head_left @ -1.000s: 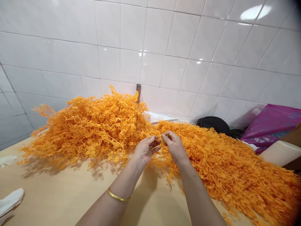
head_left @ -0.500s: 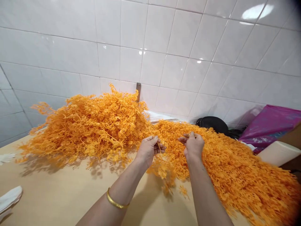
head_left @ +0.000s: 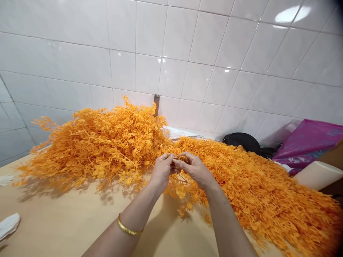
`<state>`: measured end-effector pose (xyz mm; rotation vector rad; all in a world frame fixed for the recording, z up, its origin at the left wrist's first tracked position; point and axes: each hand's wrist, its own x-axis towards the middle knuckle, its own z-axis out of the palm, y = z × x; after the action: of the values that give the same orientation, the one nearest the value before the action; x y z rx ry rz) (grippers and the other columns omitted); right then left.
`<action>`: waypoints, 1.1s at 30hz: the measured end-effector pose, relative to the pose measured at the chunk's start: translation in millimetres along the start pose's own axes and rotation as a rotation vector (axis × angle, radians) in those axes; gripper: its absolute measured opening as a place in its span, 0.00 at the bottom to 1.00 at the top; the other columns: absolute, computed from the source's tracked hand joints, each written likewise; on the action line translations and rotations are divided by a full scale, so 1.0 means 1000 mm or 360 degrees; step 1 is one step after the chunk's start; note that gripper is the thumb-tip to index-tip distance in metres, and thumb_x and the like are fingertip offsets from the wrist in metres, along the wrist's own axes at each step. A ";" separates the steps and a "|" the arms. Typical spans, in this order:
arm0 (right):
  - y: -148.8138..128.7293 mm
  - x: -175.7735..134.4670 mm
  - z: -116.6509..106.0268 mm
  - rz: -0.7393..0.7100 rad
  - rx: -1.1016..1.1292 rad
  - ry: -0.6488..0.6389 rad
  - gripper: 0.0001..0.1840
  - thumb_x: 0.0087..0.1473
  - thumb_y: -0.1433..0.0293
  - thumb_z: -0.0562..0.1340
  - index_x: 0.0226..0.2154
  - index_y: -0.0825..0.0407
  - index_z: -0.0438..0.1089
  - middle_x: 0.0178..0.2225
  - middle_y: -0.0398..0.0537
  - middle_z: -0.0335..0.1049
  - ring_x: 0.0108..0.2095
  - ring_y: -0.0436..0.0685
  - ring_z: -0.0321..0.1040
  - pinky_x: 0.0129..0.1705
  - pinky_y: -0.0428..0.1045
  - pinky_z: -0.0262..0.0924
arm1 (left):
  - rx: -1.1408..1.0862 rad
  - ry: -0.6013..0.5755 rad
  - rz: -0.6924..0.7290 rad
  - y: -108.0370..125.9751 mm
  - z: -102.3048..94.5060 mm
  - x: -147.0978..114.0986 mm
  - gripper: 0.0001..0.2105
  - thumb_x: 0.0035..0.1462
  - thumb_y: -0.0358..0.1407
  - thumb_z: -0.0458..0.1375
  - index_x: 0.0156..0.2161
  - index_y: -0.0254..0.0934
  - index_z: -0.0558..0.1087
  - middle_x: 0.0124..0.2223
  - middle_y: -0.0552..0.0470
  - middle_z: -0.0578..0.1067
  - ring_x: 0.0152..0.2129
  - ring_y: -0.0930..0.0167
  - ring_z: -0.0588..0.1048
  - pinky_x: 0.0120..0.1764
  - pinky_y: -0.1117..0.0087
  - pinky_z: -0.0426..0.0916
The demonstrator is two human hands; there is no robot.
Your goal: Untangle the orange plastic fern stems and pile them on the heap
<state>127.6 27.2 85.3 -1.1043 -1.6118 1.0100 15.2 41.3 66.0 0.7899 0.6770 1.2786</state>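
Note:
My left hand (head_left: 162, 171), with a gold bangle on its forearm, pinches a thin orange sprig (head_left: 184, 178) whose stem runs between the fingers. Fingertip to fingertip with it, my right hand (head_left: 197, 167) is also closed on the stem. The sprig's flowery end hangs below the hands over the table. Just beyond lie two heaps of orange artificial-looking foliage: a taller left heap (head_left: 107, 142) and a long right heap (head_left: 268, 189). The fingers partly hide the stem.
The heaps rest on a pale wooden table (head_left: 53, 225) against a white tiled wall (head_left: 174, 43). A black pouch (head_left: 242, 142), a purple bag (head_left: 308, 142) and a cream roll (head_left: 317, 175) are at the right. White cloth (head_left: 9, 226) lies at the left edge.
My right hand has moved left and come together with my left hand, where both now pinch at the stem. The left hand has shifted slightly left.

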 end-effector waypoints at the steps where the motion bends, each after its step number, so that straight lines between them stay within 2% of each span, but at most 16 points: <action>1: 0.001 0.001 0.002 -0.0063 -0.0148 0.0058 0.12 0.44 0.61 0.58 0.23 0.53 0.61 0.18 0.38 0.57 0.20 0.46 0.53 0.23 0.44 0.48 | 0.0040 0.0000 0.0013 -0.001 0.000 0.000 0.09 0.47 0.34 0.54 0.22 0.34 0.60 0.16 0.57 0.65 0.11 0.79 0.63 0.16 0.78 0.56; 4: 0.006 0.004 0.009 -0.0217 -0.0635 0.0409 0.16 0.46 0.63 0.55 0.15 0.52 0.53 0.15 0.37 0.51 0.18 0.46 0.47 0.22 0.45 0.42 | 0.0117 -0.0026 0.0002 -0.006 0.002 -0.002 0.11 0.47 0.36 0.54 0.21 0.35 0.57 0.14 0.60 0.60 0.08 0.83 0.55 0.13 0.81 0.46; 7: 0.007 0.006 0.010 -0.0307 -0.0808 0.0706 0.18 0.48 0.62 0.53 0.14 0.51 0.49 0.14 0.37 0.48 0.18 0.47 0.44 0.21 0.46 0.40 | 0.0107 -0.0097 -0.0001 -0.008 0.005 -0.004 0.11 0.48 0.36 0.54 0.21 0.35 0.57 0.13 0.62 0.55 0.07 0.85 0.49 0.13 0.81 0.40; 9: 0.006 0.006 0.001 -0.0325 -0.0697 0.1011 0.16 0.48 0.60 0.52 0.16 0.50 0.51 0.14 0.38 0.50 0.18 0.48 0.46 0.21 0.46 0.42 | 0.0098 -0.0106 -0.0014 -0.008 0.005 -0.004 0.10 0.48 0.37 0.54 0.22 0.35 0.58 0.12 0.63 0.53 0.07 0.85 0.47 0.13 0.81 0.39; 12: 0.004 0.005 -0.026 -0.0325 -0.0288 0.1582 0.14 0.48 0.57 0.50 0.23 0.50 0.56 0.16 0.39 0.51 0.17 0.49 0.48 0.20 0.47 0.45 | 0.0019 -0.0046 -0.0145 -0.010 0.001 -0.002 0.10 0.49 0.36 0.53 0.23 0.34 0.59 0.12 0.63 0.52 0.07 0.85 0.47 0.13 0.81 0.38; 13: 0.005 0.005 -0.035 -0.0321 -0.0188 0.1678 0.14 0.48 0.56 0.50 0.25 0.50 0.57 0.17 0.39 0.51 0.17 0.48 0.48 0.20 0.47 0.46 | -0.0050 -0.0033 -0.0207 -0.011 -0.001 -0.001 0.09 0.49 0.36 0.53 0.23 0.34 0.59 0.12 0.63 0.53 0.07 0.85 0.47 0.13 0.81 0.38; 14: 0.006 0.005 -0.042 -0.0285 -0.0184 0.1665 0.14 0.46 0.57 0.52 0.27 0.51 0.59 0.18 0.40 0.53 0.18 0.49 0.49 0.20 0.46 0.48 | -0.0143 -0.0042 -0.0271 -0.011 -0.003 0.000 0.09 0.50 0.36 0.52 0.24 0.34 0.59 0.13 0.62 0.53 0.07 0.85 0.48 0.13 0.81 0.38; 16: 0.011 0.005 -0.049 -0.0193 -0.0314 0.1474 0.13 0.43 0.60 0.55 0.30 0.52 0.63 0.24 0.45 0.60 0.22 0.50 0.55 0.25 0.47 0.52 | -0.0365 -0.0139 -0.0397 -0.008 -0.006 0.002 0.09 0.52 0.36 0.49 0.24 0.34 0.59 0.14 0.62 0.53 0.07 0.84 0.49 0.13 0.81 0.40; 19: 0.017 0.008 -0.042 -0.0119 -0.0629 0.1183 0.13 0.39 0.65 0.58 0.30 0.53 0.67 0.34 0.51 0.63 0.33 0.56 0.59 0.36 0.51 0.53 | -0.0616 -0.0375 -0.0513 0.001 -0.010 0.003 0.11 0.55 0.36 0.46 0.23 0.34 0.59 0.14 0.62 0.50 0.07 0.84 0.47 0.12 0.80 0.41; 22: 0.016 0.010 -0.028 -0.0184 -0.0773 0.0973 0.10 0.42 0.63 0.57 0.24 0.53 0.68 0.31 0.50 0.65 0.36 0.58 0.59 0.40 0.52 0.51 | -0.0690 -0.0503 -0.0469 0.013 -0.012 0.002 0.12 0.55 0.37 0.46 0.23 0.33 0.61 0.14 0.62 0.48 0.07 0.83 0.46 0.11 0.80 0.41; 25: 0.007 0.007 -0.017 -0.0118 -0.0585 0.0530 0.17 0.46 0.59 0.53 0.18 0.52 0.66 0.22 0.45 0.63 0.29 0.55 0.60 0.34 0.49 0.52 | -0.0692 -0.0545 -0.0399 0.021 -0.013 0.000 0.12 0.55 0.37 0.46 0.23 0.33 0.62 0.14 0.62 0.46 0.06 0.83 0.46 0.11 0.80 0.41; 27: 0.000 0.002 -0.011 0.0001 -0.0336 0.0208 0.19 0.47 0.56 0.52 0.19 0.53 0.66 0.21 0.44 0.63 0.28 0.53 0.60 0.31 0.48 0.52 | -0.0672 -0.0554 -0.0368 0.024 -0.013 0.000 0.13 0.55 0.37 0.46 0.23 0.34 0.63 0.14 0.61 0.46 0.06 0.83 0.45 0.10 0.80 0.41; 30: -0.006 -0.004 -0.004 0.0060 -0.0104 -0.0228 0.16 0.45 0.57 0.55 0.23 0.53 0.67 0.24 0.43 0.64 0.28 0.50 0.59 0.30 0.46 0.52 | -0.0642 -0.0527 -0.0315 0.026 -0.014 0.001 0.14 0.54 0.39 0.46 0.23 0.34 0.63 0.14 0.61 0.47 0.06 0.83 0.45 0.10 0.80 0.42; 32: -0.005 -0.004 -0.001 0.0040 -0.0024 -0.0326 0.12 0.43 0.60 0.58 0.24 0.53 0.67 0.23 0.42 0.63 0.26 0.49 0.58 0.30 0.46 0.52 | -0.0625 -0.0483 -0.0245 0.027 -0.015 0.002 0.15 0.52 0.43 0.48 0.24 0.33 0.64 0.14 0.61 0.51 0.07 0.83 0.50 0.11 0.80 0.46; 33: -0.004 -0.003 -0.001 0.0023 0.0005 -0.0281 0.10 0.43 0.62 0.58 0.24 0.53 0.66 0.23 0.41 0.62 0.25 0.48 0.57 0.30 0.46 0.53 | -0.0601 -0.0446 -0.0198 0.027 -0.016 0.003 0.16 0.50 0.46 0.50 0.25 0.33 0.65 0.15 0.60 0.54 0.09 0.83 0.53 0.13 0.80 0.50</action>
<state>128.0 23.4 88.3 -1.0500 -1.7433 1.1460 -12.2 49.2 79.5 0.5889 0.2436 1.1112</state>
